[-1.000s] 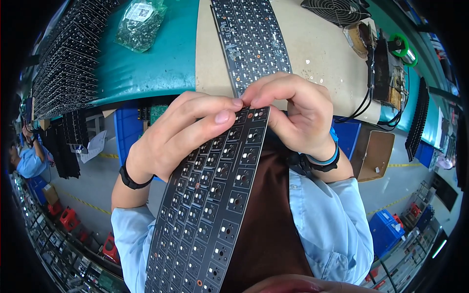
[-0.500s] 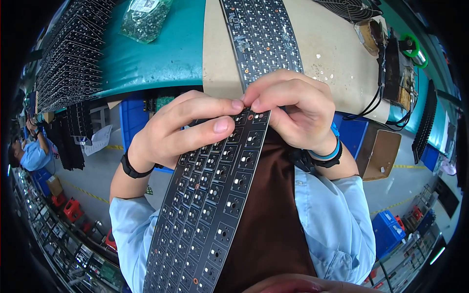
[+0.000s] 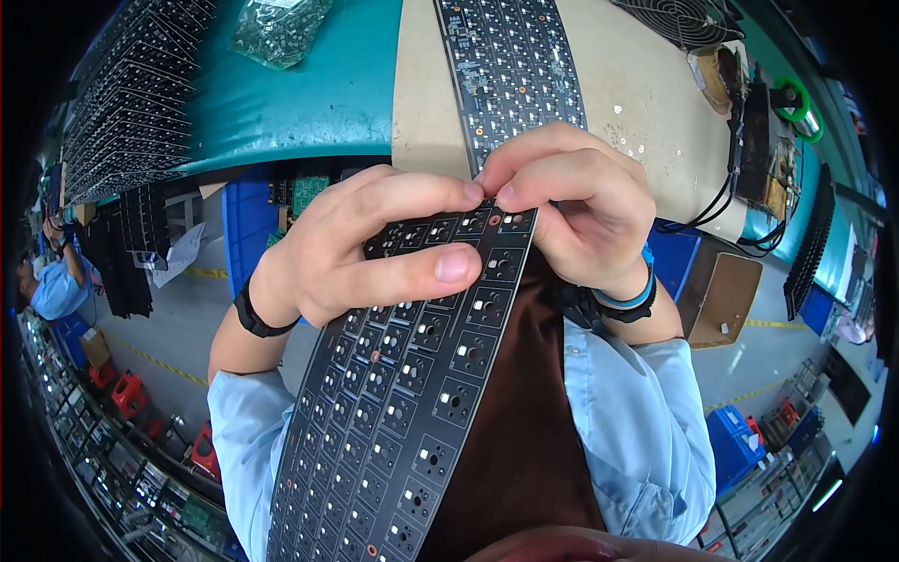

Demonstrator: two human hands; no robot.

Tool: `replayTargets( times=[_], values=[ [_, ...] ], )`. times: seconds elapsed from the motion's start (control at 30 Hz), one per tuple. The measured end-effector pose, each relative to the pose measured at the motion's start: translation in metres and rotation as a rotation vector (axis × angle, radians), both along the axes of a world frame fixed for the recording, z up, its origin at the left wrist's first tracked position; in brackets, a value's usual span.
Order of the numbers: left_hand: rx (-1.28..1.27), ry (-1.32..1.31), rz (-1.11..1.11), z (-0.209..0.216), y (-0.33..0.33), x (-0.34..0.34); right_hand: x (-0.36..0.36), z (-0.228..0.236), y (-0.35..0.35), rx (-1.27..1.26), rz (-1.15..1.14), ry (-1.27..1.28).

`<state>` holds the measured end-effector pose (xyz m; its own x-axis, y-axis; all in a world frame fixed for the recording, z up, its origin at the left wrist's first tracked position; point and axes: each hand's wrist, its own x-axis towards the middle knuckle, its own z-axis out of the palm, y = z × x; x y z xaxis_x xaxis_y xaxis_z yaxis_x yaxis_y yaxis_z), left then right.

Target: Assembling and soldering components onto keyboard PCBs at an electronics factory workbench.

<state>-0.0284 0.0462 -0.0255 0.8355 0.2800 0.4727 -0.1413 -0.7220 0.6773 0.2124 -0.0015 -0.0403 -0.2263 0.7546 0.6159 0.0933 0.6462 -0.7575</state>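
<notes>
A long black circuit board point(image 3: 403, 403) with rows of square cut-outs runs from my lap up to the bench edge. My left hand point(image 3: 365, 248) grips its upper end, thumb lying across the face. My right hand point(image 3: 581, 201) pinches the same top edge from the right, fingertips meeting the left hand's. A second black board point(image 3: 515, 66) lies flat on a beige mat point(image 3: 637, 94) just beyond my hands. Both wrists wear dark bands.
A teal bench point(image 3: 281, 103) carries stacked black boards point(image 3: 131, 94) at the left and a clear bag of small parts point(image 3: 276, 28). A fan grille point(image 3: 684, 19), tape roll point(image 3: 796, 98) and cables sit at the right. Blue bins stand below; another person point(image 3: 51, 281) works far left.
The board and both hands have come closer to the camera and slightly down. The grip on the top edge looks the same.
</notes>
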Motion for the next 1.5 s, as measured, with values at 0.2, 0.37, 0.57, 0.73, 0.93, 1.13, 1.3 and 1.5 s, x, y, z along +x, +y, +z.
replayTargets(
  times=[0.2, 0.37, 0.57, 0.73, 0.93, 1.13, 1.3, 1.5],
  values=[
    [-0.173, 0.005, 0.020, -0.015, -0.007, -0.003, -0.001, -0.003, 0.000, -0.032, 0.014, 0.044],
    [-0.342, 0.015, 0.051, -0.021, -0.015, -0.002, 0.000, 0.001, 0.000, -0.101, 0.014, 0.053],
    [-0.645, -0.133, 0.171, -0.014, -0.033, 0.008, 0.002, 0.005, 0.000, -0.374, 0.116, 0.154],
    [-0.893, -0.041, 0.106, -0.010, -0.025, 0.000, 0.003, 0.014, 0.006, -0.504, 0.179, 0.199],
    [-1.010, -0.364, 0.321, 0.001, -0.041, 0.022, 0.001, 0.010, 0.009, -0.499, 0.193, 0.311],
    [-1.034, -0.631, 0.201, 0.053, -0.021, 0.005, -0.005, 0.034, 0.007, -0.510, 0.030, 0.224],
    [-1.102, -0.828, 0.125, 0.080, -0.025, -0.022, -0.004, 0.036, -0.009, -0.577, 0.039, 0.247],
    [-1.057, -0.978, -0.278, 0.102, -0.026, -0.044, 0.002, 0.028, -0.023, -0.712, -0.014, 0.329]
  ],
)
